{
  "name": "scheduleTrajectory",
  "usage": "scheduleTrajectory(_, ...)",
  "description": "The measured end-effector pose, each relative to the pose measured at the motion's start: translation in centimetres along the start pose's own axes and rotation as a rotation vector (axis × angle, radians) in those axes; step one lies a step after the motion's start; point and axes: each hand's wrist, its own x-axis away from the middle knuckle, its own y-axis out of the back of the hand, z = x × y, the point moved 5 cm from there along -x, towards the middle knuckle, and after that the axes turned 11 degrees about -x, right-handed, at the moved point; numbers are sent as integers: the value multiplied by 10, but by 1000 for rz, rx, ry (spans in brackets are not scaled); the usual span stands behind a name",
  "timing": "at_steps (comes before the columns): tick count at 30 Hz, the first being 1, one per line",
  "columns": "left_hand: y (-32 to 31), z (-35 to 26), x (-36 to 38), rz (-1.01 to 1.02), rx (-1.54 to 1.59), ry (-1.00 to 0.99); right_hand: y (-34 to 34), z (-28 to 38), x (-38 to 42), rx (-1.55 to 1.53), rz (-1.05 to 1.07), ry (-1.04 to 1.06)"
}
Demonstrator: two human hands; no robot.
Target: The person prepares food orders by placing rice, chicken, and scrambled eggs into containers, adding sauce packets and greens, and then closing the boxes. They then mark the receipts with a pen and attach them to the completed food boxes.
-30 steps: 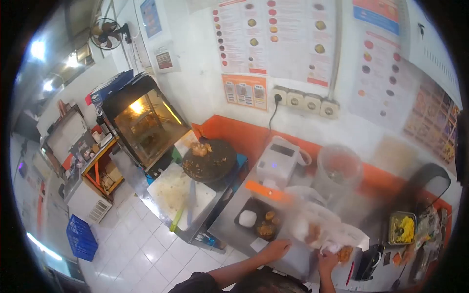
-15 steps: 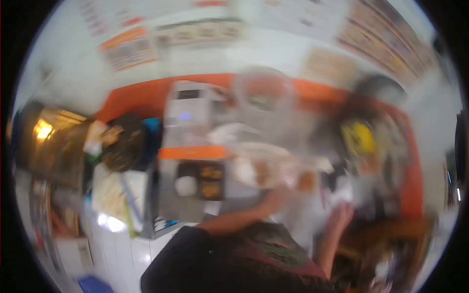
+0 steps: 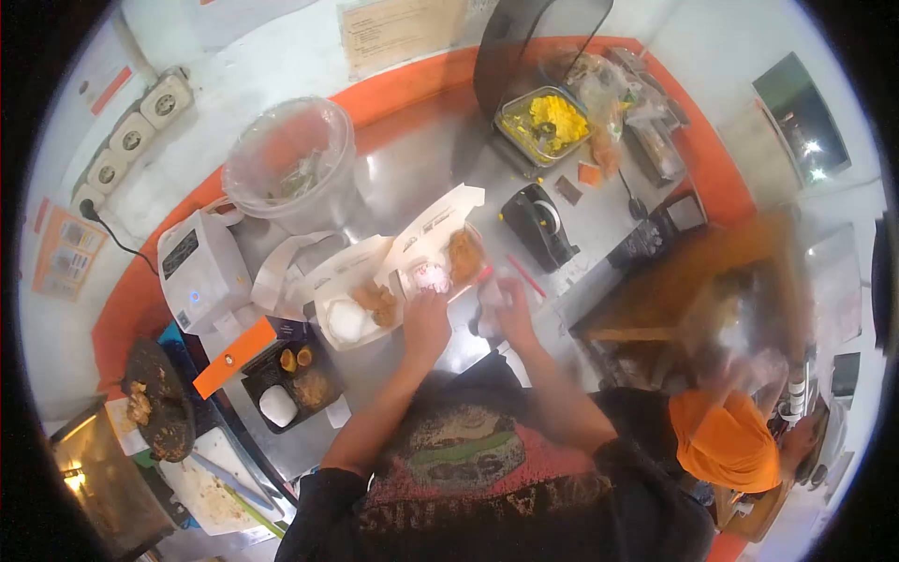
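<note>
— Both hands are at the middle of the frame now. Left hand [image 3: 426,321] rests its fingers on the pinkish portion at the near edge of the open food box [image 3: 440,245]; whether it pinches that portion or only presses it, I cannot tell. Right hand [image 3: 513,312] is clenched on a crumpled white wrapper [image 3: 490,302] just beside the box.

— What changed?

— A second ago the view faced the wall menus and the hands sat low at the frame's bottom edge, the left one flat on the bench [image 3: 412,183]. The head has since swung down and round, and the hands have closed in on the box, so I judge the packing is in hand rather than pausing.

— And around it?

— A second open box [image 3: 356,302] with rice and fried pieces touches it on the left. Further left sits a black tray [image 3: 292,384], and above that a white printer [image 3: 201,272]. A clear tub [image 3: 290,164] stands upper left, a tape dispenser [image 3: 538,225] right of centre, a tin of yellow food [image 3: 543,122] at the top.
</note>
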Motion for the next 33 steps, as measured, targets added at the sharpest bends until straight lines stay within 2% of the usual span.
scheduleTrajectory(1,0,0,-1,-15,7,12,-1,5,-6,-50,4,19)
scheduleTrajectory(4,4,0,-3,-46,44,22,6,53,-12,-604,-147,-295)
scheduleTrajectory(5,5,0,-3,-54,58,21,6,74,-14,-735,-123,-246)
scheduleTrajectory(8,-5,3,3,-27,-6,37,7,0,-7,-134,-62,-111)
scheduleTrajectory(9,-5,2,3,-20,-12,43,5,-34,-1,-61,35,-123)
scheduleTrajectory(10,-5,2,2,-13,-18,52,2,-45,-3,102,58,-11)
scheduleTrajectory(15,6,-6,-3,-57,-41,7,-16,-8,-9,154,84,74)
scheduleTrajectory(18,7,-9,-10,-51,-94,-44,-23,6,-14,181,113,-121)
scheduleTrajectory(22,3,-3,-20,-39,-137,-83,-15,9,-14,343,48,16)
scheduleTrajectory(25,5,-2,-23,-33,-135,-79,-11,5,-8,460,121,-73)
scheduleTrajectory(29,5,-4,-24,-50,-89,-103,-9,-2,-4,461,141,-21)
scheduleTrajectory(31,-2,1,-24,99,-79,-82,-7,-6,-5,417,184,-48)
scheduleTrajectory(32,-6,4,-23,171,-74,-70,-4,-4,-7,388,141,-7)
scheduleTrajectory(33,7,1,-28,133,-33,-53,-1,-3,-9,358,97,36)
